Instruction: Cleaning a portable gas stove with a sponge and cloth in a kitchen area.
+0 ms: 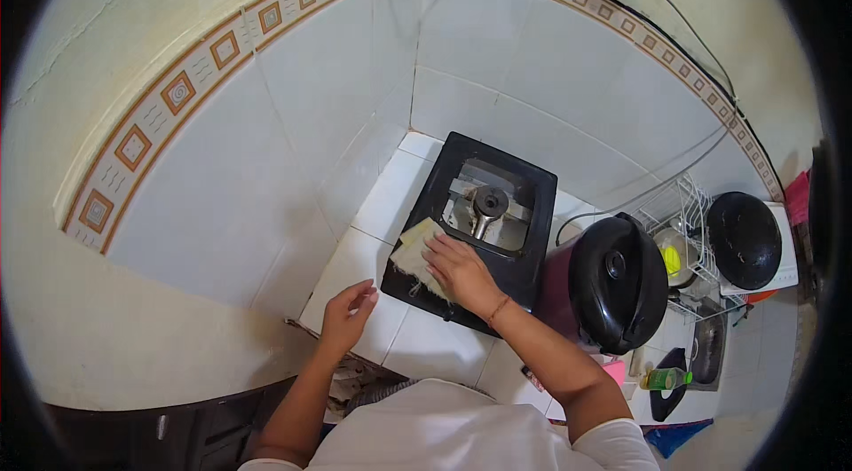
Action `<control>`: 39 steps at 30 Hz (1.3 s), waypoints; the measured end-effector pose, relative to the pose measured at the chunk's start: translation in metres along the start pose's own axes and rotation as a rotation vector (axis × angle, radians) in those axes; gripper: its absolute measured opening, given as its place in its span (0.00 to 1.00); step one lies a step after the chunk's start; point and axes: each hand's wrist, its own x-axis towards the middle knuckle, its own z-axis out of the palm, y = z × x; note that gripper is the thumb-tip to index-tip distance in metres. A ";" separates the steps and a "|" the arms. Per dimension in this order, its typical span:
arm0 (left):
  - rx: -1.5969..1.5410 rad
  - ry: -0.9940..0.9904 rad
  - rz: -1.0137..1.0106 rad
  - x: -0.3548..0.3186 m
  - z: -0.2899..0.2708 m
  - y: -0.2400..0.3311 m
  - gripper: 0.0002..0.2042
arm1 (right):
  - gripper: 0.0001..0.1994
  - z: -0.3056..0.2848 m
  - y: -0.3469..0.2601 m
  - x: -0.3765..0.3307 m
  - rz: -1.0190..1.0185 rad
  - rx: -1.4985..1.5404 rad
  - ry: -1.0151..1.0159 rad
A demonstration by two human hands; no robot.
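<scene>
Right fingers (443, 256) partly hide the pale cloth (411, 258).

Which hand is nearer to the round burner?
Right. The right hand holds a pale cloth on the black stove, just in front of the burner; the left hand is farther, empty, left of the stove.

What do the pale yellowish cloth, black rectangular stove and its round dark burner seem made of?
Pale yellowish cloth: probably soft fabric; its edge looks frayed.
Black rectangular stove: likely painted or enamelled metal, smooth, faintly shiny.
Round dark burner: possibly cast metal, dull, showing little shine.
</scene>
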 end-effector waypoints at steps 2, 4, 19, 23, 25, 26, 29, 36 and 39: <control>0.013 -0.006 0.111 0.012 0.007 0.006 0.18 | 0.11 0.019 0.009 0.030 0.055 0.060 0.093; 0.089 0.019 0.172 0.024 0.018 0.009 0.18 | 0.09 0.027 0.018 0.055 0.161 -0.056 0.144; 0.262 0.124 0.319 0.053 0.034 0.016 0.10 | 0.14 0.037 0.036 0.070 0.248 -0.158 0.151; 0.286 0.100 0.338 0.059 0.035 0.016 0.09 | 0.15 0.034 0.055 0.100 0.296 -0.223 0.201; 0.327 0.115 0.309 0.058 0.036 0.013 0.10 | 0.15 0.040 0.031 0.095 0.300 -0.232 0.134; 0.327 0.115 0.311 0.059 0.035 0.016 0.10 | 0.15 0.042 0.016 0.087 0.310 -0.250 0.067; 0.474 0.149 0.376 0.059 0.033 0.018 0.08 | 0.13 0.040 -0.014 0.070 0.257 -0.260 0.138; 0.584 0.056 0.369 0.062 0.029 0.030 0.06 | 0.08 0.036 0.063 0.115 0.376 -0.296 0.133; 0.532 0.043 0.336 0.061 0.028 0.021 0.06 | 0.08 0.043 0.108 0.138 0.405 -0.388 0.199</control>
